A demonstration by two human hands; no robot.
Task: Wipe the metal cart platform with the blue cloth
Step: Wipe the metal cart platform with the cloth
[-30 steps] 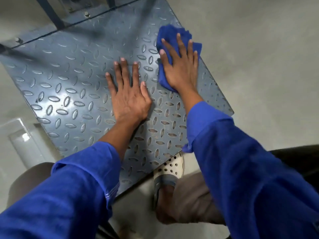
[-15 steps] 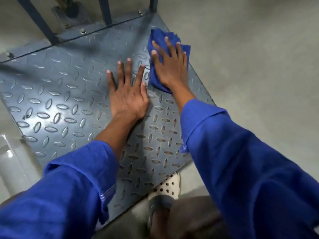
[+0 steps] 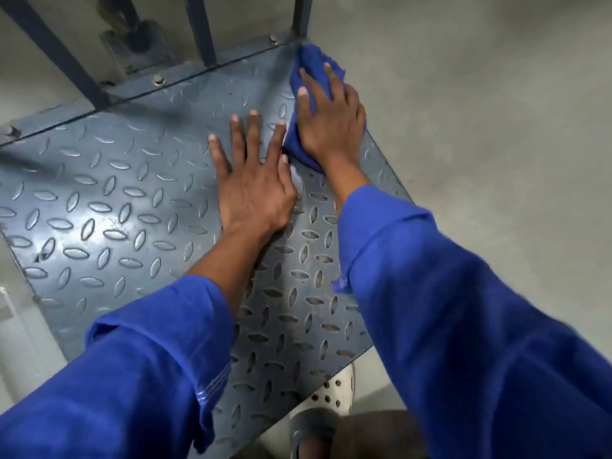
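The metal cart platform (image 3: 109,207) is a grey-blue plate with a raised diamond tread, lying low over the floor. A blue cloth (image 3: 309,66) is bunched at the platform's far right corner, by the handle post. My right hand (image 3: 331,122) lies on top of the cloth with its fingers spread and presses it onto the plate. My left hand (image 3: 253,187) rests flat on the plate just left of the cloth, fingers straight and apart. Most of the cloth is hidden under my right hand.
Dark blue handle bars (image 3: 202,31) rise from the platform's far edge, bolted to a strip with a caster bracket (image 3: 135,41) behind. Grey concrete floor (image 3: 480,104) lies to the right. A white perforated clog (image 3: 326,392) stands at the platform's near edge.
My right hand has pushed the cloth away from me, along the right edge into the far corner. My left hand has stayed flat on the plate. The view has shifted toward the handle end.
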